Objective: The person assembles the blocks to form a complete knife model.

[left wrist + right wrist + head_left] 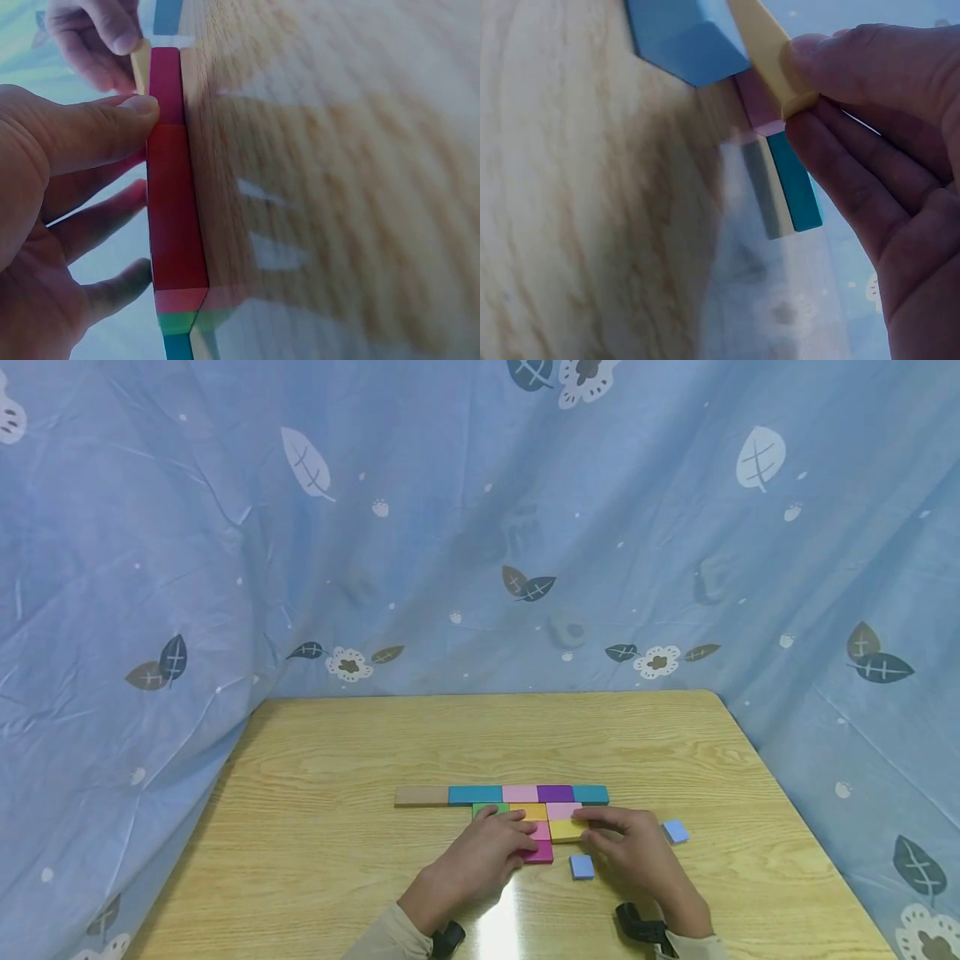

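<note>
My right hand point(641, 852) pinches a yellow block point(567, 832) at its right end, between thumb and fingers. In the right wrist view the yellow block point(765, 49) looks slightly tilted. My left hand point(480, 856) rests on blocks just left of it, fingers spread over their tops. Its thumb touches a magenta block point(166, 79) in the left wrist view. Beside the yellow block are a magenta block point(538, 853) and a pink block point(541, 832). Behind these lie a green block point(489, 808), an orange block point(529, 812) and another pink block point(564, 811). The left hand partly covers this group.
A row behind holds tan point(422, 797), blue point(475, 794), pink point(520, 793), purple point(555, 793) and teal point(591, 794) blocks. One light blue block point(581, 867) lies between the hands, another point(676, 832) right of the right hand. A patterned curtain point(450, 527) surrounds the wooden table point(322, 752).
</note>
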Available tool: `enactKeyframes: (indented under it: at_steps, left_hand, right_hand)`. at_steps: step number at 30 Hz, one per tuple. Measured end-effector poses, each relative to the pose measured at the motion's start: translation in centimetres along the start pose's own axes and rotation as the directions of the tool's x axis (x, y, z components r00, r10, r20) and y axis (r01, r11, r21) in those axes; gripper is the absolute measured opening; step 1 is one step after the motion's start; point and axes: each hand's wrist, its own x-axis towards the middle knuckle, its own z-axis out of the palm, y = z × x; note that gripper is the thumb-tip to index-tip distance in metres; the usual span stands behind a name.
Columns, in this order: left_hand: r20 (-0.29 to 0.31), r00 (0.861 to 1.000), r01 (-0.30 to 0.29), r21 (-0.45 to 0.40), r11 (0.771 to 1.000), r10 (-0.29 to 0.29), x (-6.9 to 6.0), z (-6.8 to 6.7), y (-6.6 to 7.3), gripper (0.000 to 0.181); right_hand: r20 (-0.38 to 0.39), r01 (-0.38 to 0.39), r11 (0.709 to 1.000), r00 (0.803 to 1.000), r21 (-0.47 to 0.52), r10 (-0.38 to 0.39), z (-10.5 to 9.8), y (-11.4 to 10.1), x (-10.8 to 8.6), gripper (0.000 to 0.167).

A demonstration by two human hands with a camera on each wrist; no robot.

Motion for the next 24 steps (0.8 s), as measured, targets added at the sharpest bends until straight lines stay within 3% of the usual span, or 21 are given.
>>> enactKeyframes:
  at_steps: [7,18,24]
  left_hand:
    - [0.002,1.000,-0.002,-0.013,1.000,0.002,-0.08,-0.01,-0.02,0.030]
    - [0.001,1.000,-0.019,0.017,1.000,0.019,0.00,0.01,-0.08,0.031]
    - [-0.001,1.000,-0.023,0.020,1.000,0.023,0.04,0.07,-0.11,0.031]
  right_hand:
    - [-0.014,0.059,0.997,0.998,-0.041,-0.060,0.41,-0.14,0.11,0.034]
    - [-0.028,0.087,0.989,0.996,-0.116,-0.090,0.77,-0.50,0.24,0.036]
    - [-0.039,0.069,0.994,0.997,-0.091,-0.072,0.33,-0.58,0.19,0.035]
